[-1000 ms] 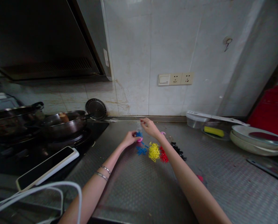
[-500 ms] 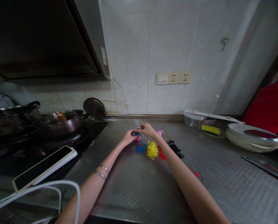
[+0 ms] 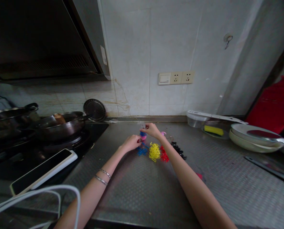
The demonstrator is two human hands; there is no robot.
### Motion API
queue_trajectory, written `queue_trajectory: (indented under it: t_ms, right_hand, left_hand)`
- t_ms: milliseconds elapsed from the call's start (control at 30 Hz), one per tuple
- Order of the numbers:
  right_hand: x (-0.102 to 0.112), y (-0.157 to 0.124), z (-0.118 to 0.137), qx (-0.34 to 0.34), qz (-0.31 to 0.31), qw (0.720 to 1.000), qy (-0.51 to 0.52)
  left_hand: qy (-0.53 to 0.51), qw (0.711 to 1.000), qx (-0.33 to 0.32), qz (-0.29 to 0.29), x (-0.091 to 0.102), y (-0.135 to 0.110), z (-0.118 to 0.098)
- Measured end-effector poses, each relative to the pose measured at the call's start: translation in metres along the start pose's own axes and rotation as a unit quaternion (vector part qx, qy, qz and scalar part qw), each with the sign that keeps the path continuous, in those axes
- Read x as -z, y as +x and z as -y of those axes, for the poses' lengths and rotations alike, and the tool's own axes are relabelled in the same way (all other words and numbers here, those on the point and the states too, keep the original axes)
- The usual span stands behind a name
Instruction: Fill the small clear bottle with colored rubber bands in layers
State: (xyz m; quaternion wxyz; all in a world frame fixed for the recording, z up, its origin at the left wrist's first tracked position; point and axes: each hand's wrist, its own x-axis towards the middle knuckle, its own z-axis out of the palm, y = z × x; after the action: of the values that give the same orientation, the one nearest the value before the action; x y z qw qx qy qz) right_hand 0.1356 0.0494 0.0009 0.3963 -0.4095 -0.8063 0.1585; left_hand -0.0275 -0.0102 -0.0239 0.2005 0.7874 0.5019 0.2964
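Note:
A small clear bottle [image 3: 142,124] stands at the middle of the counter, with blue and pink bits inside its lower part. The fingers of my right hand [image 3: 152,129] are closed round its side. Lower and to the left, my left hand [image 3: 131,142] has its fingers drawn together beside the pile of blue rubber bands [image 3: 142,151]; whatever they hold is too small to make out. Right of the blue pile lie yellow rubber bands [image 3: 154,151], then red ones [image 3: 164,154] partly behind my right forearm, then black ones [image 3: 178,150].
A pink item [image 3: 163,133] lies behind my right wrist. On the left are a pan [image 3: 60,128] on the stove and a white-edged device [image 3: 44,171] with white cables [image 3: 70,187]. Bowls [image 3: 253,143], a yellow sponge [image 3: 213,130] and a knife [image 3: 268,167] are at right.
My left hand has come away from the bottle and moved down and left to the blue rubber bands. My right hand stays on the bottle. The view has shifted slightly.

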Motion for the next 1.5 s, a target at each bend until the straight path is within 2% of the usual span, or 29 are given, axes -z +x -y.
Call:
queue_trajectory:
  t_ms: [100,200,333,567,967,1167,1333,1500]
  right_hand:
    - [-0.002,0.000,0.000,-0.003,0.004,1.000,-0.018]
    - [-0.003,0.000,0.000,-0.011,0.007,0.999,-0.035]
    - [-0.004,0.001,-0.001,-0.019,0.014,0.999,-0.038]
    - [-0.006,0.000,-0.007,-0.014,0.002,1.000,-0.014]
    - [-0.006,-0.001,-0.008,-0.023,-0.005,0.999,-0.027]
    - [-0.006,-0.001,-0.008,-0.019,-0.005,1.000,-0.019]
    - [-0.007,-0.001,-0.008,-0.019,-0.009,1.000,-0.019]
    - [-0.007,-0.002,-0.007,-0.023,-0.010,0.999,-0.026]
  left_hand:
    - [0.077,0.996,-0.049,0.010,-0.002,-0.003,0.004]
    - [0.097,0.992,-0.073,0.019,-0.004,-0.003,0.006]
    - [0.108,0.991,-0.062,0.046,-0.008,-0.002,0.005]
    - [0.109,0.991,-0.069,0.023,-0.011,-0.002,0.002]
    - [0.144,0.986,-0.084,0.006,-0.019,0.002,0.003]
    - [0.091,0.991,-0.076,0.057,-0.028,0.007,-0.003]
    - [0.163,0.980,-0.059,0.092,-0.024,0.003,-0.016]
    - [0.266,0.954,-0.090,0.110,-0.020,0.000,-0.024]
